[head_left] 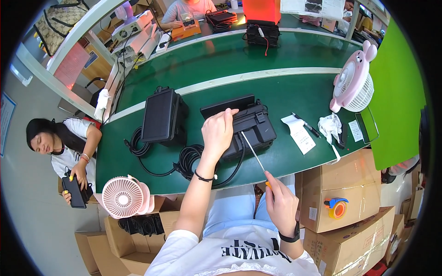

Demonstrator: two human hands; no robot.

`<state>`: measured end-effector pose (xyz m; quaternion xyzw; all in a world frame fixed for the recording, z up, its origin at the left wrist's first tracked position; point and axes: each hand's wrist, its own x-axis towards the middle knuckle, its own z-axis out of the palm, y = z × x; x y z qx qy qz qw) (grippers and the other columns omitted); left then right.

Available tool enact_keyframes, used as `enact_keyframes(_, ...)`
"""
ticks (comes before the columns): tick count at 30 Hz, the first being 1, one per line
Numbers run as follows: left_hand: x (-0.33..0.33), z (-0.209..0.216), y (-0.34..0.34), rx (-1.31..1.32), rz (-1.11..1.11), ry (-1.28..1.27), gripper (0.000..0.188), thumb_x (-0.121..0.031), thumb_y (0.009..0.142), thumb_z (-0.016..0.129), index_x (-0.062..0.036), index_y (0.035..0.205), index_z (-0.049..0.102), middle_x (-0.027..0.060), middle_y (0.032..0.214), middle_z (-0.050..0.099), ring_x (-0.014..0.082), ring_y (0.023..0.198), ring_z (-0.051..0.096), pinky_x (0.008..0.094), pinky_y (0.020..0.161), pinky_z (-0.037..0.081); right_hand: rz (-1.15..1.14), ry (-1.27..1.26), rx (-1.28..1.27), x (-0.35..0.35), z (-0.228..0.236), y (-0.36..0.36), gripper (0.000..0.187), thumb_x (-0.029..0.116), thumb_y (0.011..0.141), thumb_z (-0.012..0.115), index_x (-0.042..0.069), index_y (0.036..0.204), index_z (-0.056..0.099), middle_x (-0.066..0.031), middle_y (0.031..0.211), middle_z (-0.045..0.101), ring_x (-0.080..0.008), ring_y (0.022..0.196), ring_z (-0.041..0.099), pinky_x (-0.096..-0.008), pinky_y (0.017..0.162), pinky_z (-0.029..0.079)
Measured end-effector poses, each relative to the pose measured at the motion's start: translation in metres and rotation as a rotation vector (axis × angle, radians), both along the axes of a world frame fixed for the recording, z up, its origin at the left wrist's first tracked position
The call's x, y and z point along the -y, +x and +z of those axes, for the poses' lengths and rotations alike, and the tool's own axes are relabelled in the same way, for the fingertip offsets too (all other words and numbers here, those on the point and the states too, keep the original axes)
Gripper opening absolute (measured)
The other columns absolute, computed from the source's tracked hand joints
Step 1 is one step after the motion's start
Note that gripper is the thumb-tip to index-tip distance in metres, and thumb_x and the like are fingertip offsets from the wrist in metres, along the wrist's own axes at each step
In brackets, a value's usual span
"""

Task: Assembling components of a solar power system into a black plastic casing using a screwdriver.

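A black boxy device [258,125] sits on the green table in front of me, a flat dark panel [216,108] tilted up at its far side. My left hand [218,132] reaches over the device's left part, fingers curled closed around the panel's near edge. In my right hand [282,203] is a long-shafted screwdriver [254,152] with an orange-yellow handle, mostly covered by my fingers. Its tip meets the near side of the device, where a black cable comes out. A coiled black cable [188,161] lies left of my left forearm.
Another black device with a screen [159,117] stands to the left. At right are a pink fan [354,83], a paper slip [299,133], a black pen [307,124] and crumpled tissue [329,125]. A pink clip fan [123,198] sits at the left corner. Cardboard boxes [340,184] stand below; another person [76,138] sits left.
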<state>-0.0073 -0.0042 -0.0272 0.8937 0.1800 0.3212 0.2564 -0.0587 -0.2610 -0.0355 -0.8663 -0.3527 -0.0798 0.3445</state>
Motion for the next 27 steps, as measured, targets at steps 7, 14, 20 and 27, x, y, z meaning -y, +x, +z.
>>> enact_keyframes(7,0.000,-0.001,0.001,0.009,-0.026,-0.007,0.042,-0.024,0.103,0.038,-0.0094,0.096,0.076,0.0127,0.093,0.073,0.0328,0.087,0.068,0.0411,0.085,0.052,-0.040,-0.051,0.062,-0.005,-0.006,-0.004,0.042,0.004,0.086,0.065,0.007,0.127,0.061,-0.0113,0.104,0.070,-0.0252,0.074,0.067,-0.0348,0.062,0.055)
enact_keyframes(14,-0.003,-0.005,0.001,0.018,-0.067,0.066,0.039,-0.021,0.102,0.039,-0.0090,0.099,0.075,0.0126,0.096,0.073,0.0317,0.090,0.068,0.0413,0.088,0.049,0.137,0.079,-0.491,-0.002,-0.014,-0.004,0.042,0.009,0.097,0.056,0.005,0.139,0.050,-0.0127,0.101,0.069,-0.0226,0.064,0.066,-0.0327,0.058,0.054)
enact_keyframes(20,-0.004,-0.008,0.001,0.063,-0.090,0.041,0.037,-0.020,0.102,0.040,-0.0090,0.100,0.075,0.0122,0.095,0.073,0.0318,0.090,0.067,0.0413,0.088,0.049,0.350,1.021,-1.863,0.009,-0.031,0.018,0.051,0.024,0.107,0.037,0.011,0.155,0.025,-0.0129,0.089,0.055,-0.0107,0.050,0.046,-0.0223,0.045,0.041)
enact_keyframes(27,-0.003,-0.002,-0.001,-0.003,-0.048,0.052,0.041,-0.020,0.103,0.035,-0.0089,0.102,0.075,0.0127,0.099,0.072,0.0323,0.094,0.068,0.0389,0.084,0.052,0.494,1.715,-2.529,0.009,-0.034,0.013,0.051,0.020,0.107,0.038,0.016,0.156,0.022,-0.0045,0.085,0.044,-0.0080,0.053,0.043,-0.0202,0.043,0.039)
